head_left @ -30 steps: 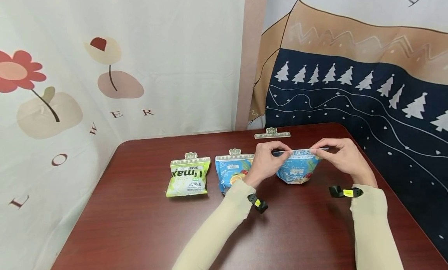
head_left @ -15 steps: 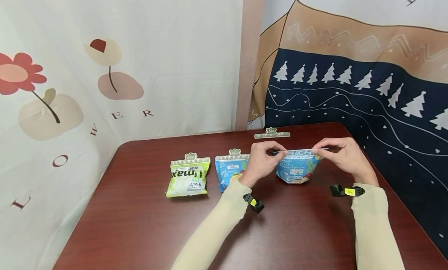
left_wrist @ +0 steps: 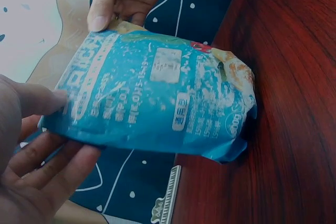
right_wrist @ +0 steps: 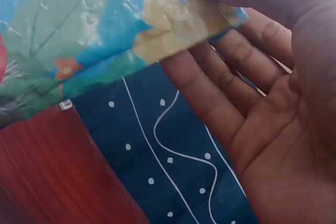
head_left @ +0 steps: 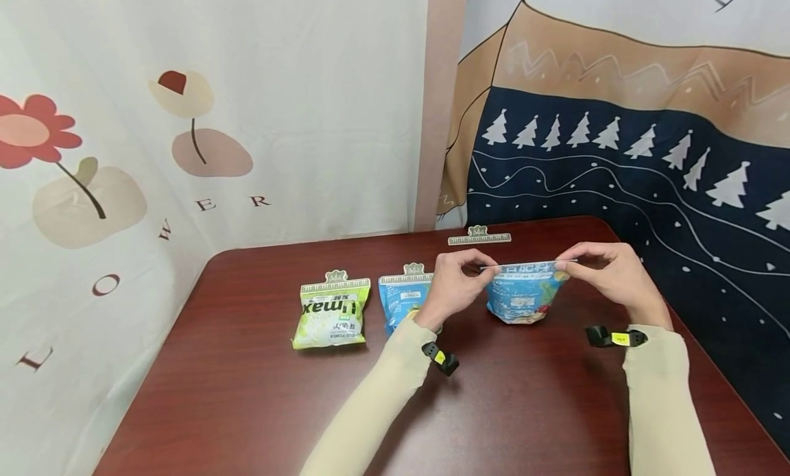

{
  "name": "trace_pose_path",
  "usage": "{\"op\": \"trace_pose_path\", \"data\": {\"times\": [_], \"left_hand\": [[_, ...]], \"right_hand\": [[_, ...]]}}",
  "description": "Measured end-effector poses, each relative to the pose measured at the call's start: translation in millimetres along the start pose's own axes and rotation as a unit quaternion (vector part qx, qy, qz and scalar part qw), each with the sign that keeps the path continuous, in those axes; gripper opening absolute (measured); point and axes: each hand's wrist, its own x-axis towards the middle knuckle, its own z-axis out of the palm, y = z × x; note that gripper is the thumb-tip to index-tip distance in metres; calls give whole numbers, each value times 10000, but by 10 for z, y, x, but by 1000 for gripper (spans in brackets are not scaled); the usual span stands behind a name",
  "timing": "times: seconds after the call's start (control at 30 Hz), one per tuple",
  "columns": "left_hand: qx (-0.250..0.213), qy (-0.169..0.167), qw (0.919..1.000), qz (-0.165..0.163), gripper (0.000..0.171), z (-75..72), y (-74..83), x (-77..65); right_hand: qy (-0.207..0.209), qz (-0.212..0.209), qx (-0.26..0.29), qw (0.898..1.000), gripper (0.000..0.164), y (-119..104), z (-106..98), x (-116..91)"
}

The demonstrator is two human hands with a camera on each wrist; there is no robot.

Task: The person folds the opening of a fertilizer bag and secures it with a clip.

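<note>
A blue printed plastic bag (head_left: 521, 298) stands upright on the table's right half, its top edge stretched straight. My left hand (head_left: 455, 284) pinches the left end of that edge between thumb and fingers. At the other end, my right hand (head_left: 607, 277) pinches the top corner the same way. The left wrist view shows the bag's (left_wrist: 142, 93) label with white print, the thumb lying on its face and the fingers behind. In the right wrist view the thumb and fingers hold the bag's corner (right_wrist: 178, 22), printed with a yellow flower.
A long flat clip (head_left: 479, 236) lies at the table's back edge. Left of my hands, a second blue bag (head_left: 398, 301) with a clip on top is partly hidden by my left arm. Beside it lies a clipped green bag (head_left: 331, 318). Curtains (head_left: 308, 119) stand behind the table (head_left: 247, 394).
My left hand has slid a little left along the bag's top edge and my right hand a little right, so they are farther apart. The bag stays in place.
</note>
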Motion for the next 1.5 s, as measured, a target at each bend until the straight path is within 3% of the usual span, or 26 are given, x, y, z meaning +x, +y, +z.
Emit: {"op": "trace_pose_path", "data": {"times": [0.23,0.63,0.97,1.13,1.37,1.5], "left_hand": [[175,17,9998,124,5,-10,13,6],[-26,3,9991,-428,7,-83,-58,-7],[-91,210,9979,-601,7,-111,-65,-9],[-226,-19,9966,-788,8,-142,-34,11],[-359,-662,9933,-881,11,-247,-29,103],[-369,-718,9920,-968,18,-306,-18,193]], "right_hand": [[68,-149,43,9999,14,29,-31,-11],[25,131,177,9998,18,114,-76,-64],[78,-158,525,9985,16,210,-60,-47],[92,-87,425,9990,17,233,-67,-49],[86,64,398,9991,21,253,-80,-51],[82,105,554,9984,23,250,-76,-46]]}}
